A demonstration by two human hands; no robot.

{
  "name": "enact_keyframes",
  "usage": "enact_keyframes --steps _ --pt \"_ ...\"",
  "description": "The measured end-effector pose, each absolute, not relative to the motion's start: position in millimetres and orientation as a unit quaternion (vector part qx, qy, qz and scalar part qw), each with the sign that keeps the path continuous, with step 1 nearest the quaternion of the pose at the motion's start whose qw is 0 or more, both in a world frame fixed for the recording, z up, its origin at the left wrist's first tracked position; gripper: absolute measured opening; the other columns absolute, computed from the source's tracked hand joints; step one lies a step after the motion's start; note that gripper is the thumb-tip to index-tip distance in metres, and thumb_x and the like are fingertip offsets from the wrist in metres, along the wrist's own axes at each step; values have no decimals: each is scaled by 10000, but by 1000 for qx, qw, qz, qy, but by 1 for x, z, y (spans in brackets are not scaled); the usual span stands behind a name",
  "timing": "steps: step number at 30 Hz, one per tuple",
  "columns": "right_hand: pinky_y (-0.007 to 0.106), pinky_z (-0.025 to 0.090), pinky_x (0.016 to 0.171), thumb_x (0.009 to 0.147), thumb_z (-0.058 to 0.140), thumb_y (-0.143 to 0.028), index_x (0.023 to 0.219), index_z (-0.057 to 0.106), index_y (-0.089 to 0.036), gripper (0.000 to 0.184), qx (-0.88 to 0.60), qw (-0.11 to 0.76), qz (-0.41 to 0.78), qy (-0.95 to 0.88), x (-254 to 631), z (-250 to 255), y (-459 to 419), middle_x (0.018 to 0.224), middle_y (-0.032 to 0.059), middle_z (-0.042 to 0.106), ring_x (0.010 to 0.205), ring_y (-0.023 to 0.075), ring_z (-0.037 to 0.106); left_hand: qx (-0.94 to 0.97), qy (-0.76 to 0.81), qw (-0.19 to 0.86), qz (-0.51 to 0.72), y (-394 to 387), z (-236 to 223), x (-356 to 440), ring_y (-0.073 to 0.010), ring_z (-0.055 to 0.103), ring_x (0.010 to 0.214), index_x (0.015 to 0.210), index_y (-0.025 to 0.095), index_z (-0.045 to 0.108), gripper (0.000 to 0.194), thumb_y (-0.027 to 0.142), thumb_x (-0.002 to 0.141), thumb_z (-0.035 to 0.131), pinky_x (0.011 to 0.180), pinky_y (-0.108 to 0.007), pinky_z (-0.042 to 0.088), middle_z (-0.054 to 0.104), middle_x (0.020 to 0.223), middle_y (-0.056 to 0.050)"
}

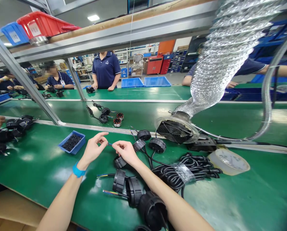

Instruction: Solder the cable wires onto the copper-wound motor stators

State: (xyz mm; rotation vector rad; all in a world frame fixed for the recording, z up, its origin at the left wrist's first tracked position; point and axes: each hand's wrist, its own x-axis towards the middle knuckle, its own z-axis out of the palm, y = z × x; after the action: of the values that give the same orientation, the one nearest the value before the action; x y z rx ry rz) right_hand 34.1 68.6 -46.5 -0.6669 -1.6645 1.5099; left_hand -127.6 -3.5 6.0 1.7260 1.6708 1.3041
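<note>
Right hand (pixel 126 151) and left hand (pixel 95 148) meet at a thin wire (pixel 110 144) above the green worktop (pixel 47 171).
The right pinches it; the left is half curled, its grip not clear. A blue bin (pixel 80 147) stands left, black caps (pixel 119 180) right.

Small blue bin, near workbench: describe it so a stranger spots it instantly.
On the near green workbench, look just left of the person's left hand. There sits a small blue bin; unlike the overhead blue bin, it shows a heap of black pieces.
</note>
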Motion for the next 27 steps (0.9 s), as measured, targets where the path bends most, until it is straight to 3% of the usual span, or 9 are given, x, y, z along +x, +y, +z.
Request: enact_keyframes --steps 6,9,12,20,27 --pt "205 336 433 787 653 -431 726 700 -144 297 -239 383 591 -669 34 -48 70 532 -21 532 449 89 430 653 605 194 413 -4 3 -127 -136 602 710 1186 207 634 310 310 902 563 700 -246 457 645 726 17" --pt "205 336 424 783 654 -447 736 690 -145 308 -242 382 603 -658 33 -48 70 526 -26 532 428 85 431 635 612 188 432 -2 -1 -124 -126 597 647 989 190 700 214 346 890 594 641 -241 462 655 739 0" --pt "201 342 414 777 650 -456 751 677 -141 317 -262 388 611 -639 32 -48 70 528 -24 553 402 82 443 614 596 215 469 1 -5 -121 -127 612 619 775 164 696 255 386 871 617 594 -240 484 659 771 -31" --pt "226 431 503 792 648 -433 679 710 -119 339 -297 317 586 -684 37 -46 76 624 60 695 498 129 581 513 593 347 515 8 -9 -121 -162 645 611 851 129 708 310 412 738 758 612 -277 546 683 671 -46" --pt "218 304 474 816 601 -218 619 743 -132 257 -304 234 497 -779 51 -27 76 578 28 689 472 97 467 538 581 384 475 8 -10 -132 -146 625 570 837 123 710 306 412 747 757 585 -270 527 684 665 -52"
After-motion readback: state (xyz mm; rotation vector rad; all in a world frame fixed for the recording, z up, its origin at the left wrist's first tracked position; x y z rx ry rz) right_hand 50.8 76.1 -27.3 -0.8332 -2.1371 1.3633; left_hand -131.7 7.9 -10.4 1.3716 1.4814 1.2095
